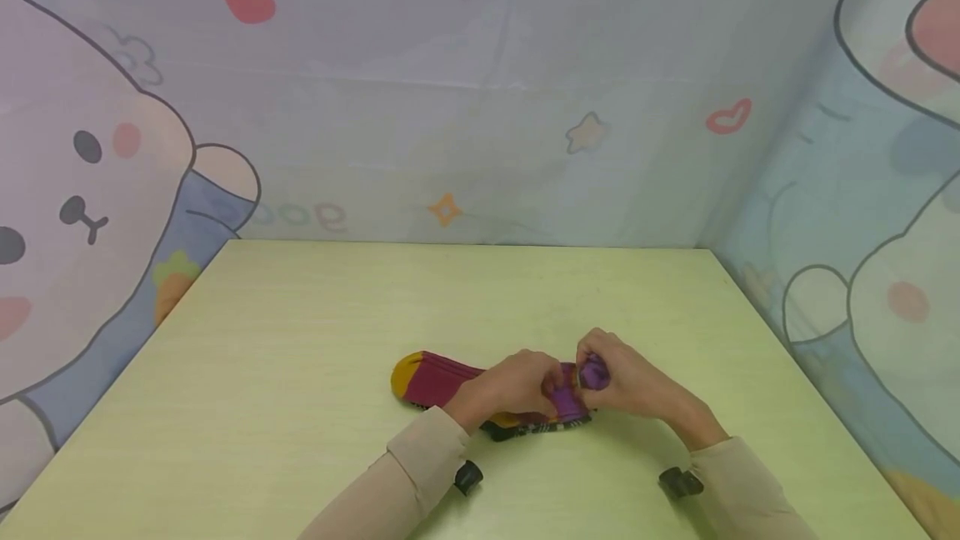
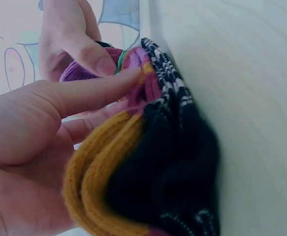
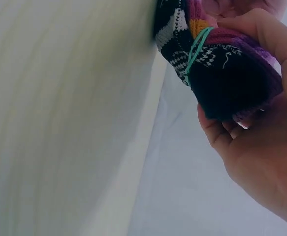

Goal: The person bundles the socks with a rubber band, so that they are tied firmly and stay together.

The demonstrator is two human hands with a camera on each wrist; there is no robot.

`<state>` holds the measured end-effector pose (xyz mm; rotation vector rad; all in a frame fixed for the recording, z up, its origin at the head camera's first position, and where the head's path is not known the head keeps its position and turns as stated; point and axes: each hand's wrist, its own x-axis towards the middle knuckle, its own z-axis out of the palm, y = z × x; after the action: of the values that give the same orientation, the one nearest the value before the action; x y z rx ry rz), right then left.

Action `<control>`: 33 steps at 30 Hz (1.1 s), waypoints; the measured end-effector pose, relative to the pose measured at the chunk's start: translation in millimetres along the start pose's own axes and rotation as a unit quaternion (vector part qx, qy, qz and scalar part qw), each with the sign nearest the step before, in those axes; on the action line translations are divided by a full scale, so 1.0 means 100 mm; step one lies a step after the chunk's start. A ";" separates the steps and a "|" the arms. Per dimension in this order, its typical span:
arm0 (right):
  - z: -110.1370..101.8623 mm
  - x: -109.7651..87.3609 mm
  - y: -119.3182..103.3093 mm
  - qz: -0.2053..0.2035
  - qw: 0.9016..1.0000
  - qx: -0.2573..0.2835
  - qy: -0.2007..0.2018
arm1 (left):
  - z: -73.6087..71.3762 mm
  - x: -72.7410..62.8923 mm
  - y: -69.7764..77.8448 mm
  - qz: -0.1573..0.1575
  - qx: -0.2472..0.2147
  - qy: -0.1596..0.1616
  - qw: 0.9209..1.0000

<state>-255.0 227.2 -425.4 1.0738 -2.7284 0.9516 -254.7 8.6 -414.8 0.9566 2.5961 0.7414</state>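
Maroon socks with mustard toes and heels and purple cuffs lie on top of black-and-white patterned socks. My left hand pinches the stack near its middle, thumb on one side and fingers on the other. At the cuff end, my right hand grips the purple and black cuffs, which bunch up in its fingers. A thin green elastic band loops around the stack just below the cuffs, between the two hands. In the right wrist view the black cuff is folded into the right palm.
The socks are on a pale yellow-green table. A cartoon-printed cloth hangs behind the table and along its sides. Black wrist straps show near both beige sleeves.
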 end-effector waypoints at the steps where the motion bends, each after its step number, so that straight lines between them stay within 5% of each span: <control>1: 0.00 0.00 0.00 -0.005 1.000 0.002 -0.001 | 0.00 0.00 0.00 0.000 0.001 -0.001 1.000; 9: -0.05 -0.02 0.00 -0.031 0.999 0.000 -0.011 | 0.01 0.00 0.02 -0.015 0.033 -0.008 0.999; 17: -0.09 -0.03 0.01 -0.003 1.000 -0.009 -0.023 | 0.02 -0.02 0.06 -0.058 0.048 0.012 0.997; 33: -0.14 -0.07 0.03 0.044 0.992 -0.116 -0.011 | 0.07 -0.05 0.11 -0.061 0.123 0.002 0.990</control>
<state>-254.1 241.1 -417.9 0.9361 -2.8368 0.6123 -242.1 14.8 -414.2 0.8510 2.7666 0.3983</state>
